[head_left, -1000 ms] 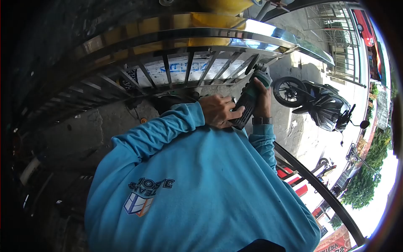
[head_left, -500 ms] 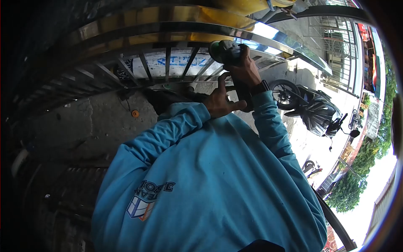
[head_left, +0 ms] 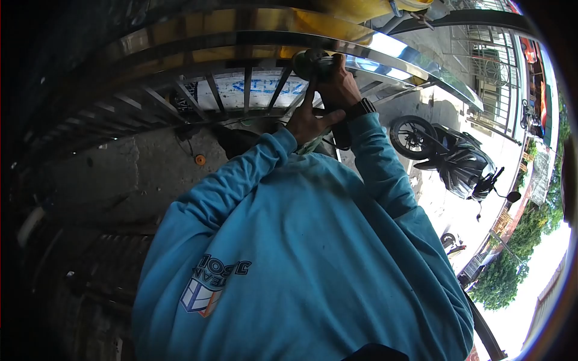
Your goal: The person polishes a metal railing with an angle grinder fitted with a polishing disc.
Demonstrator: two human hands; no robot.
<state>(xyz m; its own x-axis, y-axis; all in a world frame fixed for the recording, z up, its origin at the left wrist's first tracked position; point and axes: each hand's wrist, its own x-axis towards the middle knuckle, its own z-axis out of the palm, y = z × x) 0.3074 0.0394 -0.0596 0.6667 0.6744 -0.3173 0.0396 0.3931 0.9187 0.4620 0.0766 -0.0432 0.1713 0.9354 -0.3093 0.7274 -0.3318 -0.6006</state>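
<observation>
My right hand [head_left: 338,89], with a dark watch at its wrist, is wrapped round an angle grinder [head_left: 324,67] near its head. The tool's green-tinted disc [head_left: 304,64] faces left, close under a shiny metal rail [head_left: 265,41]. My left hand [head_left: 308,123] is against the grinder's near side, index finger stretched along it toward the head and thumb across the dark body. The other left fingers are partly hidden. Whether the disc touches the metal cannot be made out.
Below the rail runs a row of metal bars [head_left: 215,93]. A small orange round thing [head_left: 200,160] lies on the concrete floor [head_left: 162,159]. A black motorcycle [head_left: 454,159] is parked at right. Something yellow [head_left: 355,9] is beyond the rail.
Both hands and the grinder have moved slightly up and left, nearer the rail. My left index finger has straightened toward the grinder's head. The view has shifted a little.
</observation>
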